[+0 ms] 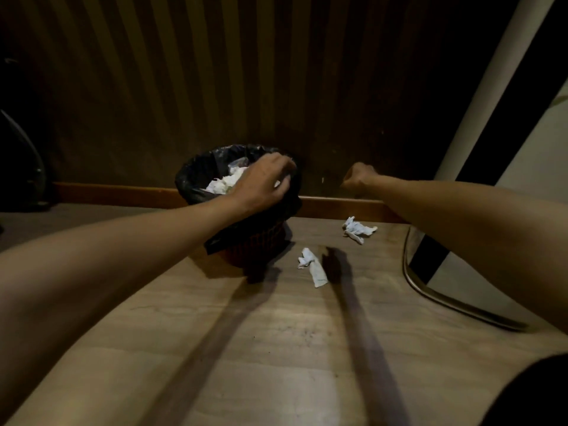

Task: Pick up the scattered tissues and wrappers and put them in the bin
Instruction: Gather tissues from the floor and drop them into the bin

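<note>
Hovering over the bin point(196, 179), the left hand point(261, 182) is held curled, its grip unclear; the right hand point(358, 178) is fisted, contents unseen. Two tissues point(313, 267) point(356, 229) are left on the floor point(276, 348) beside the bin.

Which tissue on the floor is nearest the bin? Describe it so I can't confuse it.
Find the dark woven bin lined with a black bag by the wall. On the wooden floor just right of its base lies a crumpled white tissue, elongated, unlike the bunched white tissue nearer the skirting.
</note>
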